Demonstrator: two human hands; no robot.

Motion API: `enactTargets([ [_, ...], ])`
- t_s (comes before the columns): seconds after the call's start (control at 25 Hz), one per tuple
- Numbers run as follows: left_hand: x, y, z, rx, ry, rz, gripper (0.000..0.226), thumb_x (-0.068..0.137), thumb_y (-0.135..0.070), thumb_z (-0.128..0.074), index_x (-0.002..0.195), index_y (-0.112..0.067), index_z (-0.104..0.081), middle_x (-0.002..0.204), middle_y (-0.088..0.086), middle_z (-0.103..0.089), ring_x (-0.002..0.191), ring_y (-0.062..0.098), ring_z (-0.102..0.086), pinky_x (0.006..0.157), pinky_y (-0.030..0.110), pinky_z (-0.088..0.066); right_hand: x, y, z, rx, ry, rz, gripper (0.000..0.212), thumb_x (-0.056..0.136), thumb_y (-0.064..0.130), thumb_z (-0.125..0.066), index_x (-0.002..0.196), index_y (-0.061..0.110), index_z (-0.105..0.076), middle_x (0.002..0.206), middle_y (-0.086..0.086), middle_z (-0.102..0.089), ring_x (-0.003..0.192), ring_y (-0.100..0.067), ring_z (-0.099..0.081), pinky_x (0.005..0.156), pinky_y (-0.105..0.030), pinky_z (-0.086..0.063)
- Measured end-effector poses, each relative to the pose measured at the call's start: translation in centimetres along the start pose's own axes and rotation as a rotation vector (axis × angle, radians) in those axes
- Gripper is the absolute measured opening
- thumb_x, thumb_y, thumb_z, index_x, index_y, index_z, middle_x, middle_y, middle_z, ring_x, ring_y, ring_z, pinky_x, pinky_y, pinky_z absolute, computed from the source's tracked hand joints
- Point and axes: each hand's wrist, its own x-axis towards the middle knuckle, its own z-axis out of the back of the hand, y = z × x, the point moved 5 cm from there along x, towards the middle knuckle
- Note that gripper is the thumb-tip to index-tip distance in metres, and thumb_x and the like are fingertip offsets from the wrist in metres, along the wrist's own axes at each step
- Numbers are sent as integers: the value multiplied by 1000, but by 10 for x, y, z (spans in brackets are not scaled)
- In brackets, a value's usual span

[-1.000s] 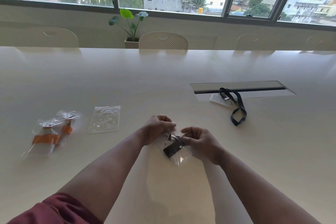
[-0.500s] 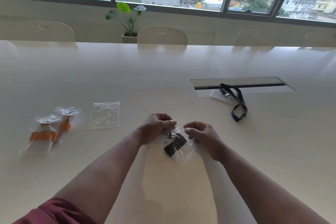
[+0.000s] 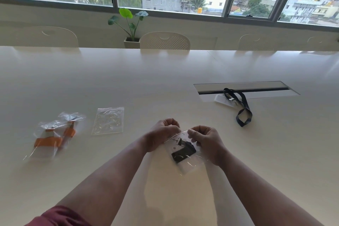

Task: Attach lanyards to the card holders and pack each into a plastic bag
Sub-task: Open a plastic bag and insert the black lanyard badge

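Observation:
A clear plastic bag (image 3: 190, 164) lies in front of me with a folded black lanyard (image 3: 183, 153) and its metal clip inside, on a card holder. My left hand (image 3: 161, 135) pinches the bag's top edge at its left corner. My right hand (image 3: 206, 140) pinches the same edge further right. Both hands have curled fingers. Another black lanyard (image 3: 243, 108) lies clipped to a clear card holder (image 3: 222, 100) at the far right. An empty zip bag (image 3: 108, 121) lies at the left.
Two packed bags with orange lanyards (image 3: 53, 137) lie at the far left. A cable slot (image 3: 245, 88) is set into the white table (image 3: 165, 79). White chairs (image 3: 165, 41) and a potted plant (image 3: 131, 25) stand beyond the far edge, under the windows.
My hands have slid apart along the bag's top edge, the right one moving rightward. The bag and its lanyard have stayed in place on the table.

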Motion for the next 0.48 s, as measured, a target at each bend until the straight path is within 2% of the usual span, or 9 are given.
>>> enactTargets([
  [0.16,0,3,-1,92,21,-46,23,72,-20,-74,92,-7,-72,80,13,-62,74,25,-54,68,34,-43,-3,2,1,27,-13,24,11,92,12,-73,83,6,-75,65,-2,-67,54,-5,-55,52,-18,-44],
  [0.28,0,6,2,83,23,-60,25,74,-23,-80,93,-6,-74,79,10,-68,71,22,-60,64,29,-50,-3,4,2,53,-5,25,16,92,11,-71,90,-5,-72,68,-6,-66,56,-8,-55,55,-20,-45],
  [0.48,2,9,5,105,-4,-67,36,73,-30,-84,92,-2,-73,78,10,-69,66,19,-59,58,25,-47,-4,4,3,102,-13,22,20,92,8,-70,94,-12,-69,69,-10,-63,54,-8,-52,53,-20,-44],
])
